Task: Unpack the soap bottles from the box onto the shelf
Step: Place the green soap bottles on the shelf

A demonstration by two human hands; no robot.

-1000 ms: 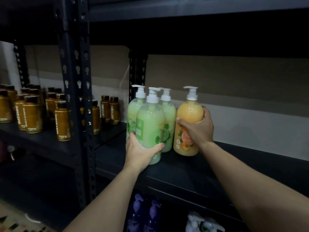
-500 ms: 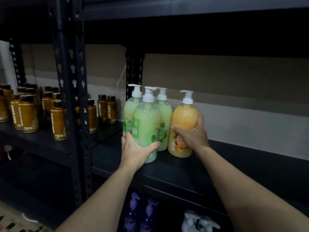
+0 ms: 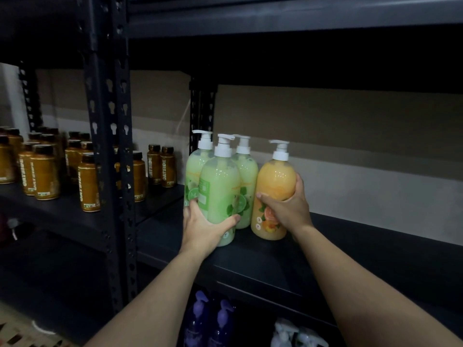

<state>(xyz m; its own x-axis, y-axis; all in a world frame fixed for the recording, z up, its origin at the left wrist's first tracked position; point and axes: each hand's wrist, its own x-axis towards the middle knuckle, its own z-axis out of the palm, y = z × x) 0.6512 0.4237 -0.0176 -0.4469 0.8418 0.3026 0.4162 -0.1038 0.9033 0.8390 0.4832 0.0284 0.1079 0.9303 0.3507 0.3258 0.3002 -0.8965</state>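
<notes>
Three green soap pump bottles stand together on the dark shelf (image 3: 350, 241). My left hand (image 3: 203, 226) grips the front green bottle (image 3: 220, 189) low down, thumb across its front. Behind it stand a second green bottle (image 3: 194, 166) at the left and a third green bottle (image 3: 248, 171) at the right. To their right an orange soap bottle (image 3: 275, 181) stands upright, with my right hand (image 3: 285, 206) curled around its middle. The box is out of view.
A black slotted upright post (image 3: 110, 151) divides the shelving. Several amber bottles with dark caps (image 3: 45, 171) fill the left bay. On the shelf below are purple pump bottles (image 3: 208, 321) and white pump bottles (image 3: 295, 334). A shelf board (image 3: 275, 21) runs overhead.
The orange bottle has come down to stand on the shelf beside the green ones, still in my right hand. My left hand keeps its hold on the front green bottle.
</notes>
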